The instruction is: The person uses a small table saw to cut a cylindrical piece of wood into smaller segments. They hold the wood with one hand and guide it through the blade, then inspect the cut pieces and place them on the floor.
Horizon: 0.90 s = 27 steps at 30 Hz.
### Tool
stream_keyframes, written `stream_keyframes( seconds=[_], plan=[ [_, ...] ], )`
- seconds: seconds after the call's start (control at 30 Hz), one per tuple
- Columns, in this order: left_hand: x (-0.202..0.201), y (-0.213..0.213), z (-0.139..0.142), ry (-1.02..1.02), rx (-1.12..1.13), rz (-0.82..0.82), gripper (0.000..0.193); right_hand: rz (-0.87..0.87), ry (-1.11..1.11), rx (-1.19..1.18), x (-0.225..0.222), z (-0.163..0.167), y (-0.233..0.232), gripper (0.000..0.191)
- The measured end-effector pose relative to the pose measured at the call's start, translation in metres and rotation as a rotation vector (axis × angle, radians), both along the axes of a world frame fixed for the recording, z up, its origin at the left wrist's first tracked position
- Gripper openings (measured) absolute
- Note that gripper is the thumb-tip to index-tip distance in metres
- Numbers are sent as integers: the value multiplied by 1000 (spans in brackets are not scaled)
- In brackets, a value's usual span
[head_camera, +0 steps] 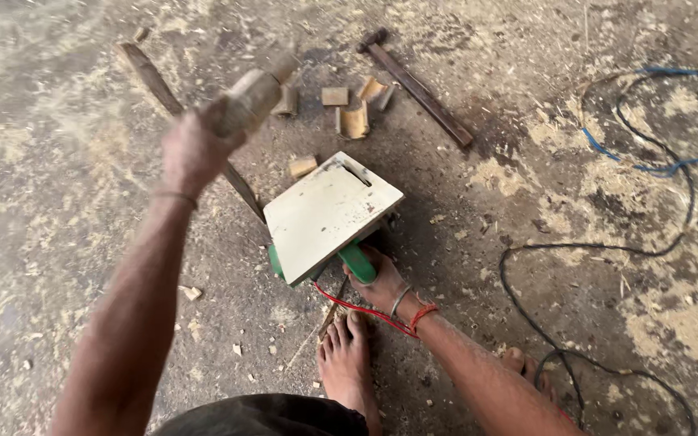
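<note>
Two bare feet [347,363] stand on the dusty floor [58,242] nearest the camera, and just beyond them the right hand [381,282] is closed around the green handle [357,262] of an upturned power saw [329,214], whose pale flat base plate faces up. Farther out the left hand [191,153] is raised, fist wrapped around a short wooden block [252,98], blurred, with small cut wood pieces [353,109] and a hammer [414,85] lying on the ground behind, and blue and black cables [656,153] at right.

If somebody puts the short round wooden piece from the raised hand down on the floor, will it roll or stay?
The wooden piece looks cylindrical, so on its side it would probably roll. It seems stiff and fairly light. The sawdust-strewn floor might stop it soon.
</note>
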<state>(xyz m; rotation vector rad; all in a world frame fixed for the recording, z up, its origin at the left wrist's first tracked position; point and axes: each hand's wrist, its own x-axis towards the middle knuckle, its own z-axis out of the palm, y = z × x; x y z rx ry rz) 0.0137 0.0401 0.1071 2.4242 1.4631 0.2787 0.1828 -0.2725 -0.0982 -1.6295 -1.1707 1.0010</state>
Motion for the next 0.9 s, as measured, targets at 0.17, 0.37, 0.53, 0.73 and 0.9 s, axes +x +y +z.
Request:
stream_keyframes(
  seconds=[0.17, 0.37, 0.53, 0.73, 0.9],
  plan=[
    [29, 31, -28, 665, -16, -278, 20, -21, 175, -44, 2, -10, -2, 28],
    [23, 38, -63, 756, 205, -332, 21, 5, 80, 4, 3, -11, 1, 20],
    [-33, 4, -54, 351, -7, -115, 30, 23, 47, 2, 3, -6, 5, 22],
    [-61, -44, -87, -79, -323, 30, 71, 42, 42, 55, 2, -6, 4, 23],
    [-64, -54, -109, -129, -270, 18, 88, 39, 25, 19, 6, -6, 2, 22]
  ],
)
